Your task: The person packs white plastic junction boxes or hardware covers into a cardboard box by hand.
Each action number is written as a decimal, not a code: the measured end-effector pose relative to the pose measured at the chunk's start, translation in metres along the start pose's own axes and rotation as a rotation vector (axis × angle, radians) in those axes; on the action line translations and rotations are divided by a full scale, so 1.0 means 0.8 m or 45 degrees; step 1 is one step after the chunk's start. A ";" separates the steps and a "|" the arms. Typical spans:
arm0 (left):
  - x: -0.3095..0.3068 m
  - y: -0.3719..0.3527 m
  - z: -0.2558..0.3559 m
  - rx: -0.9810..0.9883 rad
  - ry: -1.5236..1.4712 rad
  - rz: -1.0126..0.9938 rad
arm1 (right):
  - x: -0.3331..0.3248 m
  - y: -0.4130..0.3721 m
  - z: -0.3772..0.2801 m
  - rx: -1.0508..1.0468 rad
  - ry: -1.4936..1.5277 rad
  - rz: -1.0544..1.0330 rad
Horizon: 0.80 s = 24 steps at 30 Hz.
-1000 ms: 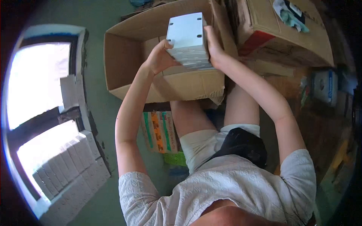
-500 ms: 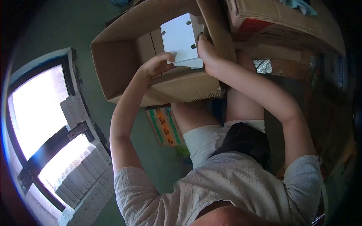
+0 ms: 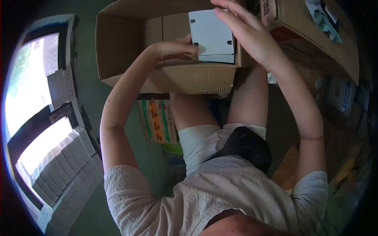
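Observation:
A white flat piece (image 3: 212, 33) with dark slots near its edges lies inside the right part of an open cardboard box (image 3: 189, 78). Beneath its lower edge shows the edge of another white layer. My left hand (image 3: 178, 50) is at the piece's lower left corner, fingers reaching over the box's near wall, with thumb and fingers around the corner. My right hand (image 3: 242, 24) is raised over the box's right side, fingers extended and slightly apart, holding nothing.
At the upper right stands another cardboard box (image 3: 291, 15) with a teal and white cloth (image 3: 325, 21) on it. Grey blocks (image 3: 65, 165) are stacked by the window at left. A printed carton (image 3: 157, 120) lies below the open box.
The white piece has gone down and right, into the right end of the box. My right hand has let go of it and risen. My left hand has shifted slightly right.

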<state>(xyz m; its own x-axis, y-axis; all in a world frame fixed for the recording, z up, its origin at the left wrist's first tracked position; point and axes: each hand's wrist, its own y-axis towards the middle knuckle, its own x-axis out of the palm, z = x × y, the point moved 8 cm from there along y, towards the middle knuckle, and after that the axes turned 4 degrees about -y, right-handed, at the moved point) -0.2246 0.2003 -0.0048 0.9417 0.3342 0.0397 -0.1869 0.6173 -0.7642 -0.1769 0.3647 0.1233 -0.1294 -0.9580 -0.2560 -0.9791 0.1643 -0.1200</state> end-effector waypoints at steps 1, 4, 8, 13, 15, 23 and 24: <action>0.001 -0.004 0.007 0.003 -0.011 0.009 | 0.001 0.019 -0.013 -0.220 -0.335 -0.003; 0.008 -0.013 0.013 -0.053 0.335 -0.053 | 0.039 0.093 0.028 -0.117 -0.688 -0.312; 0.007 -0.010 0.005 -0.057 0.308 -0.199 | 0.092 0.141 0.115 0.091 -1.136 -0.833; -0.037 0.045 -0.025 -0.017 -0.852 0.356 | 0.092 0.134 0.126 0.154 -1.088 -0.866; -0.022 0.081 -0.028 0.054 -0.820 0.301 | 0.085 0.118 0.097 0.119 -1.211 -0.822; 0.011 0.110 0.027 0.540 -0.989 -0.119 | -0.011 0.053 0.100 -0.452 -0.468 0.519; 0.018 0.101 0.027 0.421 -1.054 -0.015 | -0.007 0.049 0.112 -0.453 -0.461 0.514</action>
<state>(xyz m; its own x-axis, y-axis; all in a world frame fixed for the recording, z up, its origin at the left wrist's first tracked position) -0.2323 0.2702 -0.0520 0.4640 0.6552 0.5962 -0.3703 0.7549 -0.5413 -0.2002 0.3976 0.0341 -0.4977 -0.6873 -0.5291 -0.8649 0.3473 0.3624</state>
